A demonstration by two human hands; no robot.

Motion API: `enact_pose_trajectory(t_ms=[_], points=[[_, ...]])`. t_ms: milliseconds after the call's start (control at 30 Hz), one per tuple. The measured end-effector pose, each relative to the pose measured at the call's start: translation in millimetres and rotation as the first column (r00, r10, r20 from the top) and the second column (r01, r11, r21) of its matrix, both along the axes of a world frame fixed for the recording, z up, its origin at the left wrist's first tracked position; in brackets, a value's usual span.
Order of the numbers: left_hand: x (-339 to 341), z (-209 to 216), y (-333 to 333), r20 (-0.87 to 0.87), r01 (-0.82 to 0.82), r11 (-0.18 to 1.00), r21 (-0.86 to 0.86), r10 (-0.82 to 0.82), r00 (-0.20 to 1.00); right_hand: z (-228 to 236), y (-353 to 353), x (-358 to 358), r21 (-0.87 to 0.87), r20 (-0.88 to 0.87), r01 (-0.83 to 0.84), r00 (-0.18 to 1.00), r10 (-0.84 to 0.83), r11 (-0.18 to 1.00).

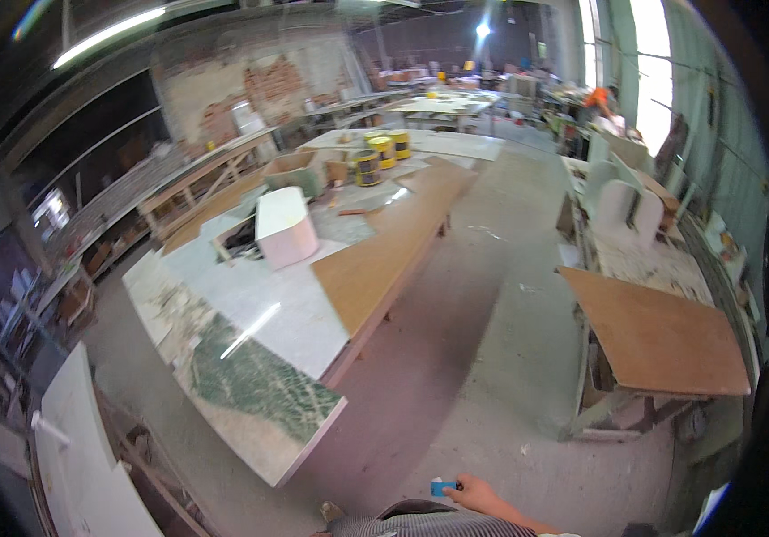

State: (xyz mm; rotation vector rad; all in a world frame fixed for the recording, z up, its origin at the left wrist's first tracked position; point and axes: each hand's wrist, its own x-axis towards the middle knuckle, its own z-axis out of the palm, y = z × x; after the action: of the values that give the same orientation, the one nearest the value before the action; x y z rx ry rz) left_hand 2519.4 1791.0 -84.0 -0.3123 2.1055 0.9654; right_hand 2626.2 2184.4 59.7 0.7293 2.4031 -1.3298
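My right hand (474, 495) is at the lower edge, low in front of my striped shirt. Its fingers are closed around a small blue-and-white box-like object (443, 488), whose exact kind is too small to make out. Left of the shirt, a small blurred tan patch (331, 511) seems to be part of my left hand; its fingers cannot be made out. Ahead to the left, a long worktable carries a green-and-white marbled slab (259, 380), a brown board (384, 255) and a white rounded block (284, 224). Neither hand touches these.
Several yellow-and-black cans (367, 168) stand farther along the table. At right, a bench carries a brown panel (657, 336) overhanging its near end and white curved pieces (626, 210). A white panel (89, 447) stands at lower left. A person in orange (598, 98) bends over, far right.
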Motion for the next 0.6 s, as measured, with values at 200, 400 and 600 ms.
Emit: enact_pose_trajectory(t_ms=[200, 400, 600], points=[[-28, 57, 79, -0.060, 0.057, 0.978, 0.200, -0.045, 0.997, -20, 19, 18, -0.092, -0.003, 0.064, 0.998, -0.065, 0.994], [-37, 102, 140, -0.002, 0.024, 0.925, 0.380, -0.025, 1.000, -18, 46, 17, -0.142, -0.037, 0.250, 0.966, -0.257, 0.958], [-69, 156, 208, 0.000, 0.004, 0.808, 0.589, -0.004, 1.000, -1, 75, -25, -0.091, -0.031, 0.211, 0.976, -0.214, 0.973]])
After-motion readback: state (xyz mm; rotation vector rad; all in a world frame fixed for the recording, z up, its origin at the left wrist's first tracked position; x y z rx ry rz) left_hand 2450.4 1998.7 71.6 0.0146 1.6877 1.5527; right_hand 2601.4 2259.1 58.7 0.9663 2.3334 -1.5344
